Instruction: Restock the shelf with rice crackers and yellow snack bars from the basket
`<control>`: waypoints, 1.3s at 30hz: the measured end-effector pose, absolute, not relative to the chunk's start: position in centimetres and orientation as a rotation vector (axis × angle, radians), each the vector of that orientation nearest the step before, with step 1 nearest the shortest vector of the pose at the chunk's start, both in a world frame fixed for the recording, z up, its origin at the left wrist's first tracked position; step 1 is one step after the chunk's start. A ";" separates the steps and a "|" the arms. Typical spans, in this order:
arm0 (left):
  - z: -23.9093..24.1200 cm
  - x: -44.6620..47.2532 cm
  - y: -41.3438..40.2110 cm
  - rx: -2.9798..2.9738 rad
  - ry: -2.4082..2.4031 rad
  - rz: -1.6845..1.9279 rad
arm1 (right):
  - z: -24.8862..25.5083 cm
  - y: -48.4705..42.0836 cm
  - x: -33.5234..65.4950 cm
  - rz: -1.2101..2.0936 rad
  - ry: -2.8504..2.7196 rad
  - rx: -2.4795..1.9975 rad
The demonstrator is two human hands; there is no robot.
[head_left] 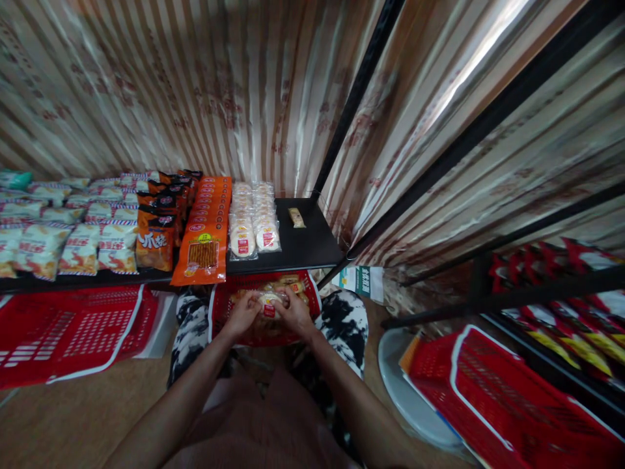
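Red plastic basket (217, 309) rests between the knees (346, 319), at six o'clock from the black shelf (310, 246); above it the left hand (245, 311) and right hand (295, 312) pinch a clear rice-cracker packet (269, 304) by its sides. Two rows of similar packets (266, 218) already lie at twelve o'clock from the hands; other wrapped snacks (296, 287) are in the basket. One wrapped bar (296, 218) lies alone at one o'clock, near the black post (342, 130). Orange snack bags (202, 221) at eleven jut past the shelf's front edge, hemming in the rows.
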State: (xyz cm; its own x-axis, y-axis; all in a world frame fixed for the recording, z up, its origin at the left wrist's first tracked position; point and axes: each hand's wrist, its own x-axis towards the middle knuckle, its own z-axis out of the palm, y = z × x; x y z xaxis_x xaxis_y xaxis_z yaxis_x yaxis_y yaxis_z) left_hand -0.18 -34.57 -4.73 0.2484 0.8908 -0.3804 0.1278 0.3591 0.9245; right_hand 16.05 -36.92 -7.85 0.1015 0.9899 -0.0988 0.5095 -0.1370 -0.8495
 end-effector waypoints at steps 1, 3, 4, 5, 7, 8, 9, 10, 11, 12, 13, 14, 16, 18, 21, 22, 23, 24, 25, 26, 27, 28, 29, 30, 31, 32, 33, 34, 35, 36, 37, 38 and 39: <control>-4.8 -0.1 -34.5 1.079 1.226 0.697 | -8.1 -36.8 16.0 0.980 -1.435 -1.699; -4.7 -0.1 -34.5 1.048 1.235 0.695 | -8.7 -36.6 16.0 1.060 -1.349 -1.613; -4.6 -0.1 -34.5 1.038 1.241 0.693 | -9.0 -36.5 15.9 1.092 -1.314 -1.573; -4.4 -0.1 -34.5 1.034 1.248 0.691 | -9.2 -36.4 15.9 1.115 -1.287 -1.545; -4.3 -0.2 -34.5 1.046 1.262 0.688 | -9.4 -36.2 15.8 1.141 -1.254 -1.505; -4.4 -0.2 -34.6 1.060 1.272 0.688 | -9.4 -36.2 15.8 1.150 -1.240 -1.490; -4.6 -0.3 -34.6 1.084 1.285 0.685 | -9.4 -36.1 15.8 1.154 -1.226 -1.478; -4.9 -0.4 -34.5 1.118 1.303 0.679 | -9.2 -36.1 15.8 1.151 -1.210 -1.471; -5.2 -0.5 -34.5 1.160 1.323 0.668 | -9.0 -36.0 15.7 1.145 -1.193 -1.467; -5.6 -0.6 -34.5 1.205 1.345 0.653 | -8.8 -36.0 15.7 1.139 -1.177 -1.464; -5.9 -0.7 -34.5 1.250 1.366 0.636 | -8.7 -36.0 15.6 1.134 -1.160 -1.460; -6.2 -0.8 -34.5 1.290 1.381 0.620 | -8.5 -36.0 15.6 1.132 -1.144 -1.452; -6.7 -0.9 -34.6 1.342 1.399 0.601 | -8.2 -35.9 15.5 1.131 -1.121 -1.428; -6.8 -0.9 -34.7 1.373 1.409 0.602 | -8.0 -35.9 15.4 1.128 -1.117 -1.423; -6.4 -0.8 -34.8 1.392 1.423 0.615 | -8.0 -36.0 15.3 1.134 -1.129 -1.426; -6.2 -0.7 -34.8 1.400 1.424 0.616 | -8.0 -36.1 15.3 1.146 -1.129 -1.420; -6.1 -0.6 -34.9 1.409 1.426 0.618 | -8.0 -36.2 15.3 1.157 -1.128 -1.410; -5.9 -0.6 -34.9 1.420 1.429 0.621 | -8.0 -36.2 15.3 1.168 -1.129 -1.399; -5.8 -0.6 -34.9 1.433 1.434 0.629 | -7.9 -36.3 15.3 1.173 -1.129 -1.388; -5.8 -0.5 -34.9 1.446 1.440 0.640 | -7.9 -36.4 15.3 1.174 -1.129 -1.377; -5.7 -0.5 -34.9 1.454 1.443 0.653 | -7.8 -36.5 15.3 1.170 -1.128 -1.371; -5.7 -0.5 -34.9 1.455 1.442 0.663 | -7.8 -36.5 15.3 1.160 -1.128 -1.372; -5.6 -0.5 -34.9 1.449 1.440 0.672 | -7.7 -36.6 15.4 1.147 -1.129 -1.382; -5.5 -0.5 -34.8 1.439 1.433 0.679 | -7.6 -36.6 15.4 1.132 -1.127 -1.396; -5.4 -0.4 -34.7 1.425 1.425 0.689 | -7.6 -36.6 15.4 1.114 -1.121 -1.412; -5.3 -0.4 -34.6 1.411 1.416 0.699 | -7.6 -36.6 15.4 1.100 -1.116 -1.425; -5.1 -0.3 -34.5 1.398 1.409 0.710 | -7.6 -36.6 15.5 1.089 -1.112 -1.430; -4.8 -0.2 -34.4 1.387 1.402 0.723 | -7.6 -36.5 15.5 1.084 -1.108 -1.427; -4.6 -0.1 -34.3 1.376 1.398 0.734 | -7.7 -36.5 15.5 1.083 -1.109 -1.423; -4.3 -0.1 -34.3 1.364 1.391 0.743 | -7.7 -36.4 15.5 1.081 -1.112 -1.422; -4.1 0.0 -34.2 1.349 1.387 0.753 | -7.8 -36.3 15.5 1.079 -1.115 -1.425; -3.8 0.1 -34.1 1.335 1.382 0.762 | -7.8 -36.2 15.5 1.073 -1.118 -1.432; -3.6 0.1 -34.0 1.323 1.378 0.770 | -7.8 -36.1 15.5 1.066 -1.119 -1.441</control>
State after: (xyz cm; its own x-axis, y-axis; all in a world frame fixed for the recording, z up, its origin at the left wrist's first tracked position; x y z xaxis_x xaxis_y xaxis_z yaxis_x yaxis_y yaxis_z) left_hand 0.10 -34.01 -3.56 0.1371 0.9615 -0.2382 0.3012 0.1886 0.9347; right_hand 15.49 -36.13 -7.84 0.1892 0.9796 -0.0677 0.1158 -0.0907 -0.9891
